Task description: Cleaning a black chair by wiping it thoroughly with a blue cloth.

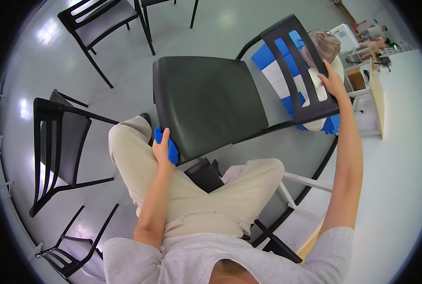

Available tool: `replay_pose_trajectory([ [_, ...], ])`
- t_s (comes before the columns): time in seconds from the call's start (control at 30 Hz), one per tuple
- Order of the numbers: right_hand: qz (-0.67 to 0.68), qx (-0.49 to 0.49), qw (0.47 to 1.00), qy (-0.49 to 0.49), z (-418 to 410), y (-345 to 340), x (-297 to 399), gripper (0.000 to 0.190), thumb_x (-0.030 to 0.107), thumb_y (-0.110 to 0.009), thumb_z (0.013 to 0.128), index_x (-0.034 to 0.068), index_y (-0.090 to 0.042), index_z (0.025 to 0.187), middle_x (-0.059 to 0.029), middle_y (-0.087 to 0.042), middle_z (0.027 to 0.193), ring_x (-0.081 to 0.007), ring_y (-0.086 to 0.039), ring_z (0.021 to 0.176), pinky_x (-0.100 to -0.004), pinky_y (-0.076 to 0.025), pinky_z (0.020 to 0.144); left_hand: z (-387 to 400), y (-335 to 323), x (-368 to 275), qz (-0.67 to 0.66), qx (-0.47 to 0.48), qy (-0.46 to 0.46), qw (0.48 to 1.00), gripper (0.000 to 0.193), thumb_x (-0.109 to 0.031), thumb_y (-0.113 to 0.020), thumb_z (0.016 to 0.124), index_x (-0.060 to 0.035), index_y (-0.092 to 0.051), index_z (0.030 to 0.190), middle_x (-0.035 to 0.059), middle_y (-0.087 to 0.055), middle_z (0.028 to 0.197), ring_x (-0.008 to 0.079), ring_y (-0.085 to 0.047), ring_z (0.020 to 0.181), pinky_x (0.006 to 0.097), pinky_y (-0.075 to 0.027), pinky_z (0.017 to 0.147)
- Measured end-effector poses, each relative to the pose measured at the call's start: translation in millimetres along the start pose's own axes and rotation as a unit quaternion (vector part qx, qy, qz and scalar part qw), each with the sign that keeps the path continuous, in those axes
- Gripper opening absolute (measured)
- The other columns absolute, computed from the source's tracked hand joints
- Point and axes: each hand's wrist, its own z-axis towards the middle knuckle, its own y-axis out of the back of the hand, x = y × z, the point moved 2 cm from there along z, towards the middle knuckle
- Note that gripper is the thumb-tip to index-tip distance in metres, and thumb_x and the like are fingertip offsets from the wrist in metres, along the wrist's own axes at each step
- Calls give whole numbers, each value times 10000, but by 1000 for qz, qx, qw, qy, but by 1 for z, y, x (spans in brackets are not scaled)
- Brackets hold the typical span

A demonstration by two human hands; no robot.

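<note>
In front of me a black chair is turned so that its seat (207,106) faces up towards me and its slatted backrest (285,67) points to the right. My left hand (162,151) grips the near left edge of the seat, with a blue cloth (173,151) between the palm and the chair. At the right, my right hand (331,81) is closed around the top rail of the backrest. The chair's legs are mostly hidden under the seat.
Several other black chairs (62,142) stand on the grey floor to the left and ahead. Behind the backrest are blue and white blocks (276,76) and a beige bag (324,46). A white table (402,106) runs along the right. Far off at upper right are people (372,33).
</note>
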Motion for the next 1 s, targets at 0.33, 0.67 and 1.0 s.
replay_pose_trajectory([
  [0.33,35,-248,941,227,-55,-70,129,289,47,-585,813,45,-595,1102,-148,-581,1114,-333,-552,1054,-398,-425,936,-17,-81,-12,-65,-41,-53,996,329,-276,-740,827,-16,-590,960,-3,-572,829,87,-524,710,249,-441,657],
  [0.67,446,-37,884,-136,-225,-299,154,536,66,-636,808,13,-417,1294,-136,-554,1179,-216,-562,1037,-331,-467,851,-24,-162,-11,-12,32,-80,996,324,-263,-687,855,26,-601,975,39,-613,865,126,-555,759,290,-456,717],
  [1.0,625,-20,763,-163,-165,-284,159,398,146,-647,837,-27,-526,1174,-89,-620,1073,-150,-569,1030,-292,-455,861,-24,-211,-16,153,126,-142,970,378,-281,-693,828,56,-635,986,133,-679,895,196,-633,828,334,-481,771],
])
